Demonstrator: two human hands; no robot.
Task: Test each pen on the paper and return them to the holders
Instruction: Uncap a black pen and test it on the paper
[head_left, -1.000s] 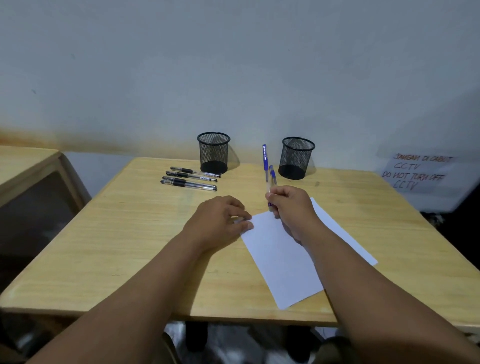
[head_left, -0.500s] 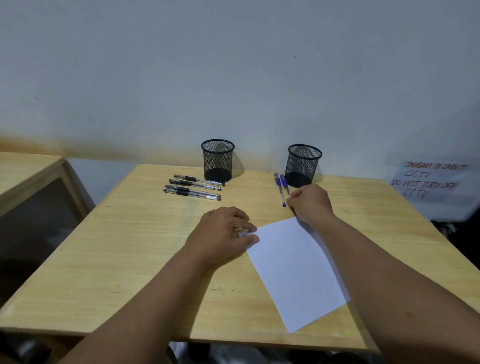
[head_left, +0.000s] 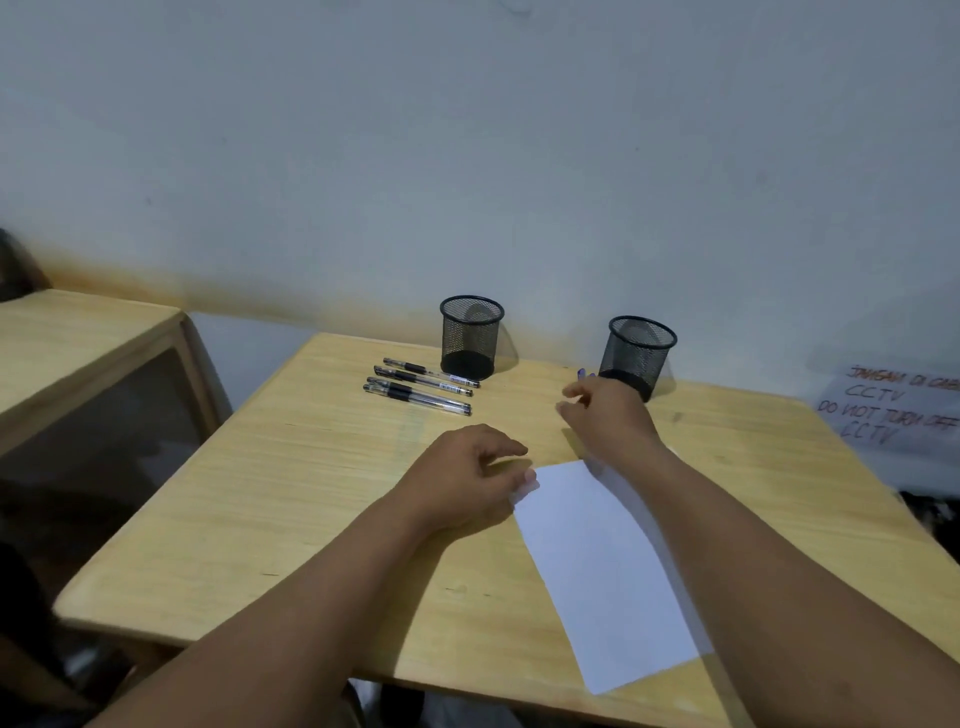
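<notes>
Fingertips (head_left: 527, 480) of my left hand (head_left: 462, 478) press flat on the near-left corner of the paper (head_left: 602, 566), while my right hand (head_left: 608, 421) hangs over the table (head_left: 311, 493) just in front of the right holder (head_left: 638, 356), fingers loosely spread and gripping nothing that I can make out. Only a blue pen tip (head_left: 582, 373) peeks out past that hand. Four black pens (head_left: 421, 387) lie side by side next to the left holder (head_left: 470, 336), both holders standing upright near the wall (head_left: 467, 156).
</notes>
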